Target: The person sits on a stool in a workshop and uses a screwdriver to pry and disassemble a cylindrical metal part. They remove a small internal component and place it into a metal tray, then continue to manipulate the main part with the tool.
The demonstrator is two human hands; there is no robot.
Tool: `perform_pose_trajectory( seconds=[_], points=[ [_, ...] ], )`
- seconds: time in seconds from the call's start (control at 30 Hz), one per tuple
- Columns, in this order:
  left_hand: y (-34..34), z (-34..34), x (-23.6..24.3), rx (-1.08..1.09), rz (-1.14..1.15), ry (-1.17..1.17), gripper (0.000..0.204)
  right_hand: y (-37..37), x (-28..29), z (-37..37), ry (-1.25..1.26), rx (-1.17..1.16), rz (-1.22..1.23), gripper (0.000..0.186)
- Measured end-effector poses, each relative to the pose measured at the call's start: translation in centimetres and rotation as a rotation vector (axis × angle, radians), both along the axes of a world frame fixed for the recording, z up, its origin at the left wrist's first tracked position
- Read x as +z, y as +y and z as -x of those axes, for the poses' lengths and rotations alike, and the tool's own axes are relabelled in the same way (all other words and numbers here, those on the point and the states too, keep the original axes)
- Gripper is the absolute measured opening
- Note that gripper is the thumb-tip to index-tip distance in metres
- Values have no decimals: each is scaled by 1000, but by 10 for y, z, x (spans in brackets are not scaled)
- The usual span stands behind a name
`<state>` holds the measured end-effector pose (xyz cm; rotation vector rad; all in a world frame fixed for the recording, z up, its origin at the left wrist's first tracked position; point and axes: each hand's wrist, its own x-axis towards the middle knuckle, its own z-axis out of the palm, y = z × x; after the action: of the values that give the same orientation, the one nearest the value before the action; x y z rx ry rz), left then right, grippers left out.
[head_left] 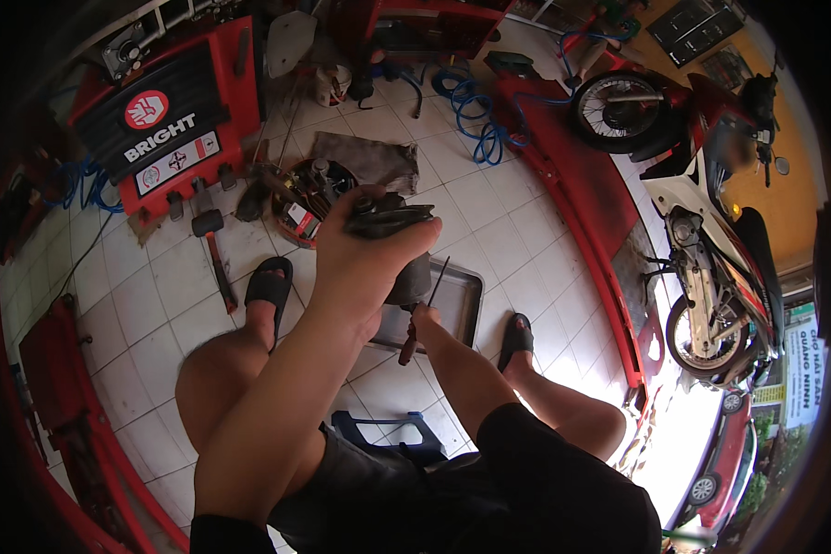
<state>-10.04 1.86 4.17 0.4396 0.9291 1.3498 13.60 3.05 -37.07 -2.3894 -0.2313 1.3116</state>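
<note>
My left hand [365, 254] is closed around a dark, greasy metal part [390, 218] with a ridged top and a rounded cylindrical body below. It is raised above the floor between my legs. Just under that body, my right hand [424, 319] is closed on a thin tool with a dark red handle [407, 349], which looks like a screwdriver. A slim dark shaft rises beside the part; its exact contact point is hidden. Beneath both hands lies a shallow grey metal tray [475, 300], partly covered by my arms.
Left of my foot lies a hammer [214, 249]. A round container of tools and parts [295, 226] stands beyond my left hand, near a dark cloth [369, 162]. Rightward are a red lift platform [572, 198], a motorcycle [702, 203] and a coiled blue hose [489, 138].
</note>
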Motion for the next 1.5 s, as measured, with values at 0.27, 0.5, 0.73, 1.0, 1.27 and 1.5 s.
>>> perform_pose_trajectory(
  seconds=[0.27, 0.5, 0.73, 1.0, 1.27, 1.5],
  points=[
    [9, 10, -12, 63, 50, 15, 62, 16, -3, 25, 186, -160, -172, 41],
    [16, 6, -33, 15, 89, 115, 46, 1, -63, 5, 605, -314, -261, 35],
    [11, -2, -27, -30, 103, 124, 46, -19, -86, 8, 755, -462, -171, 27],
    [9, 0, -28, -18, 122, 153, 51, -31, -34, -1, 784, -250, -129, 25],
    [8, -14, -34, -57, 20, 244, 62, -24, 58, -25, 774, 49, -300, 40],
    [5, -23, -63, 83, -491, 791, 75, -17, 270, 18, 854, 581, -766, 57]
  ],
)
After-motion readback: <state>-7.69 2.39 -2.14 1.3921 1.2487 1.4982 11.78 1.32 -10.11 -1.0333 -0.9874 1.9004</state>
